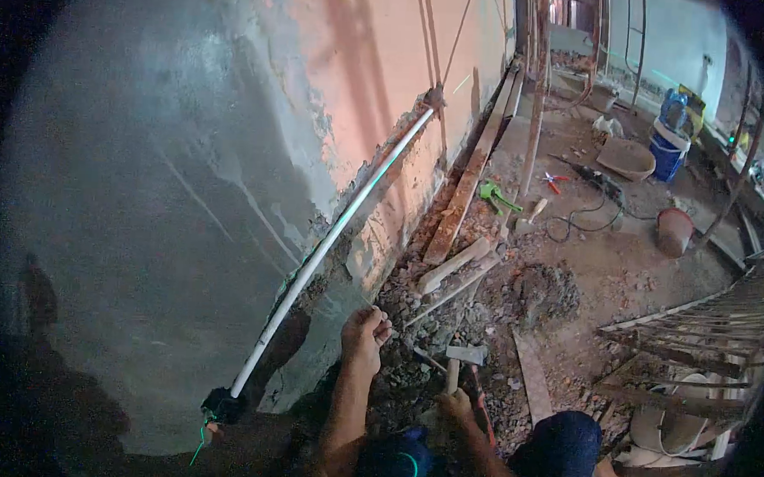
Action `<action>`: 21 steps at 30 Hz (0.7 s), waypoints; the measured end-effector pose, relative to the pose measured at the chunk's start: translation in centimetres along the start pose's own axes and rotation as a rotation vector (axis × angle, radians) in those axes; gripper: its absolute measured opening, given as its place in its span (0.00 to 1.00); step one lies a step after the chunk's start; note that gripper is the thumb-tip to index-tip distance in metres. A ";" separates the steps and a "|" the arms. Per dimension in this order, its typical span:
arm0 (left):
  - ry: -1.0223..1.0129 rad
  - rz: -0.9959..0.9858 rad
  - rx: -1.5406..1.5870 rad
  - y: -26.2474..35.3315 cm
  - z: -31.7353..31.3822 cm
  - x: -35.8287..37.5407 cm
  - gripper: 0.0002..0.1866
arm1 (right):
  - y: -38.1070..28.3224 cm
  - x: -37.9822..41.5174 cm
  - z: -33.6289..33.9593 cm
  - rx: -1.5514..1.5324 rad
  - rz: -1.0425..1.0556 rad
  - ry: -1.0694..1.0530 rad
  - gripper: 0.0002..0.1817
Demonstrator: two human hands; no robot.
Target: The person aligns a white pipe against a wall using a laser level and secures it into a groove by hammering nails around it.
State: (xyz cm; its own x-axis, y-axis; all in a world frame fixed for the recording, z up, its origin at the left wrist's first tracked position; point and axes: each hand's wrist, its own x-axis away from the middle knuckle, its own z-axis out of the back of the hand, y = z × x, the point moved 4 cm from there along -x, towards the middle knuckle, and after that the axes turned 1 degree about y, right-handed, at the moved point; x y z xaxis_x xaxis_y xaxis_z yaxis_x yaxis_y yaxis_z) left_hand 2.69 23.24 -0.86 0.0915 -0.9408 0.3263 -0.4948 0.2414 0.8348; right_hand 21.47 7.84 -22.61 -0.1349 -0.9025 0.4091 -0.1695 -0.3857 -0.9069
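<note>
My right hand [454,407] is wrapped round the wooden handle of a hammer [466,355], its metal head pointing up and to the right. Left of it, my left hand [365,330] is raised near the foot of the wall with its fingers curled together; what they hold, if anything, is too small to make out. A white pipe [326,245] runs diagonally along a chased groove in the wall [181,144], above and left of my left hand. Rubble [541,297] lies on the ground beyond the hammer.
Wooden planks [469,187] lie along the wall base. Green pliers-like tool [496,196], red pliers [554,183], a power tool with cable [604,185], a bucket [675,232], a basin [626,159] and a blue bucket [665,153] stand or lie farther back. Metal bars are at the right.
</note>
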 end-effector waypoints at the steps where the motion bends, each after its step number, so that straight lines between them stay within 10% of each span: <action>1: 0.000 -0.003 0.039 0.1 -0.1 -0.4 0.06 | 0.0 -0.4 0.3 0.017 0.005 0.012 0.12; 4: -0.012 -0.018 0.199 0.8 -1.1 -0.6 0.05 | -0.1 -2.3 1.8 0.408 0.088 0.067 0.13; 11: -0.095 0.030 0.306 -0.6 -1.5 -0.9 0.04 | -24.8 3.8 -2.6 0.368 0.186 0.250 0.14; 21: -0.110 0.085 0.372 1.3 1.1 -1.4 0.10 | -29.1 -0.2 -5.6 0.364 0.214 0.226 0.12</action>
State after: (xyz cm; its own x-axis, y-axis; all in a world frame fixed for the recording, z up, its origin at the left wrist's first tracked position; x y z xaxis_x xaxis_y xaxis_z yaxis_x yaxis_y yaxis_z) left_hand 1.00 24.60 -0.69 -0.0471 -0.9459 0.3211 -0.7778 0.2364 0.5824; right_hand 20.93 20.32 4.25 -0.3449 -0.9203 0.1846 0.2330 -0.2745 -0.9329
